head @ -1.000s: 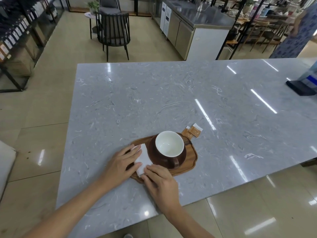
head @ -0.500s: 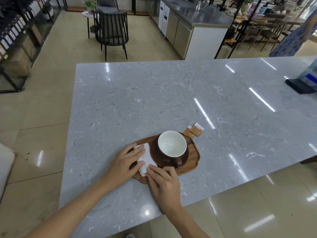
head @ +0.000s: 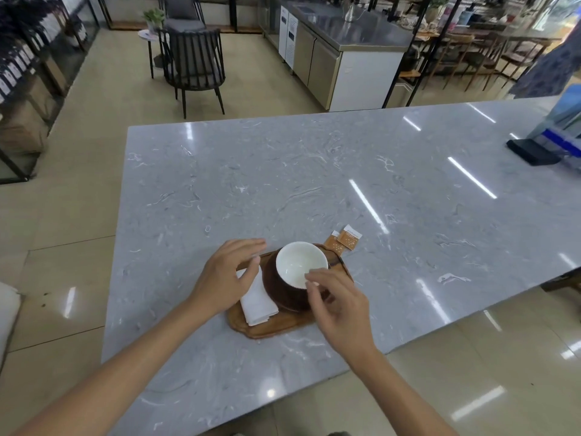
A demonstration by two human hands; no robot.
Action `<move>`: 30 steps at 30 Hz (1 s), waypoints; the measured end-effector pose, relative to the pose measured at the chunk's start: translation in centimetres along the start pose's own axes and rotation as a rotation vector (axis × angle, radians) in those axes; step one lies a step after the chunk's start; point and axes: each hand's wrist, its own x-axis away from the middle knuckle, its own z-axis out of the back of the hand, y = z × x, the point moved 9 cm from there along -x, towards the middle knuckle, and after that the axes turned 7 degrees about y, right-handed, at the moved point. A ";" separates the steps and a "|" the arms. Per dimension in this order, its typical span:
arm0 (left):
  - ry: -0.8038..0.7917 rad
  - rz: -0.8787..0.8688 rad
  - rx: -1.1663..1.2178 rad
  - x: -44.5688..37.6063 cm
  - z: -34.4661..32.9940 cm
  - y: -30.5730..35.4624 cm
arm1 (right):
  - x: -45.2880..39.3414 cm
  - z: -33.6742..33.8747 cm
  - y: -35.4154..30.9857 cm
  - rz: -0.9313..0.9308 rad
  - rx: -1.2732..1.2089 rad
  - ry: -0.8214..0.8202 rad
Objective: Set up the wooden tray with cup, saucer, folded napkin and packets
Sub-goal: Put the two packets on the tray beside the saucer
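A wooden tray (head: pixel 270 328) lies near the front edge of the grey marble table. On it stands a brown cup with a white inside (head: pixel 300 262) on a dark brown saucer (head: pixel 276 294). A folded white napkin (head: pixel 257 302) lies on the tray left of the saucer. Two orange packets (head: pixel 344 240) lie on the table just beyond the tray's far right corner. My left hand (head: pixel 226 278) hovers over the napkin's far end, fingers apart, holding nothing. My right hand (head: pixel 338 305) hovers over the cup's near right side with its fingers loosely curled and empty.
The marble table (head: pixel 314 184) stretches far and right. A black flat object (head: pixel 533 152) and a blue-white box lie at its far right edge. Beyond the table stand a black chair (head: pixel 193 64) and a steel counter (head: pixel 339 51); a person stands at the far right.
Both hands have lifted off the napkin, which now lies folded on the tray. The right hand has moved up towards the cup. The view has shifted closer.
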 end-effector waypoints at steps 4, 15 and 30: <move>-0.058 0.050 0.027 -2.5 -2.1 2.3 | -3.5 2.6 3.1 -0.064 0.004 -0.014; -0.159 0.296 0.015 -9.5 -11.2 6.2 | -11.3 2.3 19.4 -0.282 0.239 -0.436; -0.174 0.582 -0.262 -11.8 -22.9 5.7 | -13.8 -2.6 27.1 -0.182 0.295 -0.673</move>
